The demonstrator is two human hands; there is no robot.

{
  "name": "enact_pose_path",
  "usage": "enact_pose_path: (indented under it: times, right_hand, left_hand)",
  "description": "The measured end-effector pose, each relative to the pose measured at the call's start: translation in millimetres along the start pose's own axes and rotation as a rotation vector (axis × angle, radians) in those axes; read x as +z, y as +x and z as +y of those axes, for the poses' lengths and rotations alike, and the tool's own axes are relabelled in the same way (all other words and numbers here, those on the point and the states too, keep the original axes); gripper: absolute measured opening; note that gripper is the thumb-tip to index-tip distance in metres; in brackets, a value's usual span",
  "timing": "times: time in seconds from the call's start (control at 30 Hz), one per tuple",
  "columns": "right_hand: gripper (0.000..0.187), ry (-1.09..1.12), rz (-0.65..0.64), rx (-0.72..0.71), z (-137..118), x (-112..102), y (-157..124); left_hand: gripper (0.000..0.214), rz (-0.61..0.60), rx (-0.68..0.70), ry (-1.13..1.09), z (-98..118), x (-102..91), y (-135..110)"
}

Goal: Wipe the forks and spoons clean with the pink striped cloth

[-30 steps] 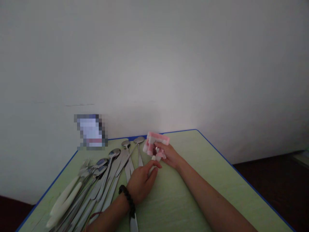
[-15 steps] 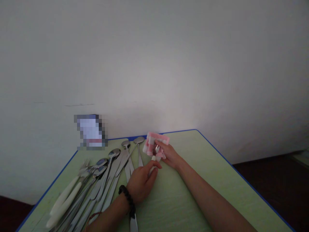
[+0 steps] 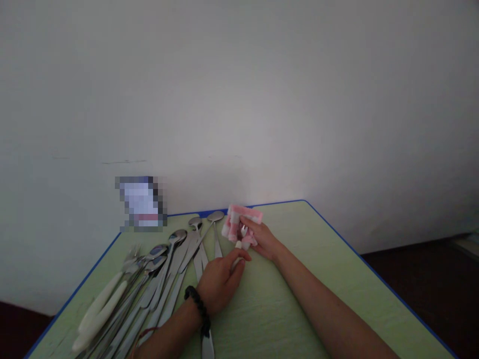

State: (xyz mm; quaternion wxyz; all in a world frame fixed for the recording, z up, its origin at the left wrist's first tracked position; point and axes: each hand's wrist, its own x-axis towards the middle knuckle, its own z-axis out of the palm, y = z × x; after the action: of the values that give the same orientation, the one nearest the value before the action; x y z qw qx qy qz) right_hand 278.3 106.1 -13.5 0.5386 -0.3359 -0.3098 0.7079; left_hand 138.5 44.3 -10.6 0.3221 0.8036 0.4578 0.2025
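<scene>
My right hand (image 3: pixel 262 240) grips a folded pink and white cloth (image 3: pixel 243 217) near the far edge of the green table (image 3: pixel 322 279). The cloth is wrapped round the metal end of a white-handled utensil (image 3: pixel 238 245), a fork by the look of its tines. My left hand (image 3: pixel 220 279), with a dark bead bracelet on the wrist, pinches the utensil's white handle just below the cloth. Most of the handle is hidden under my left fingers.
Several long steel spoons (image 3: pixel 175 264), forks and white-handled cutlery (image 3: pixel 101 309) lie fanned across the table's left half. A blurred small box (image 3: pixel 140 203) stands at the back left by the wall. The table's blue edge (image 3: pixel 374 271) runs along the right.
</scene>
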Motion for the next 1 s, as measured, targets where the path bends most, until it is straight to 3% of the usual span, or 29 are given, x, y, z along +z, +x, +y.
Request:
enact_pose_path:
  times: [1.0]
  right_hand:
    - [0.013, 0.000, -0.012, 0.005, 0.5, -1.8, 1.3]
  left_hand:
    - [0.025, -0.017, 0.018, -0.039, -0.4, -0.4, -0.5]
